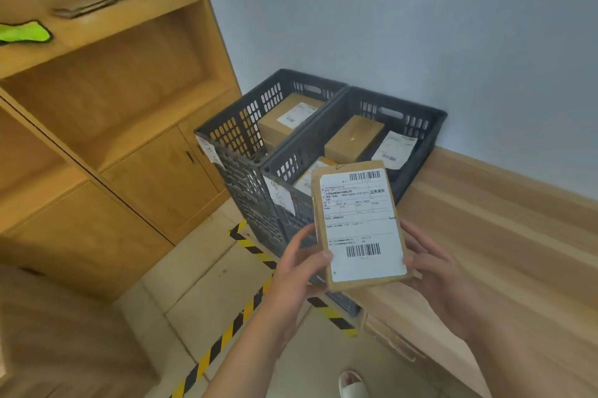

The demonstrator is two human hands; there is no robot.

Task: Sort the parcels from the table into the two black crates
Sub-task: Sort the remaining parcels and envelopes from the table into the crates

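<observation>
I hold a flat brown parcel [359, 226] with a large white shipping label, face up, in front of the crates. My left hand [299, 263] grips its left edge, thumb on the label. My right hand [435, 271] grips its right edge. Two black slotted crates stand side by side against the wall. The left crate [239, 125] holds a brown box with a label. The right crate [417, 125] holds a brown box, a white-labelled parcel and another parcel partly hidden behind the one I hold.
A wooden shelf unit with cupboards [129, 138] stands to the left, a green item [24, 33] on one shelf. Yellow-black floor tape [226, 336] runs across the tiles. A wooden ledge [485, 235] lies at right. A white slipper [352, 383] shows below.
</observation>
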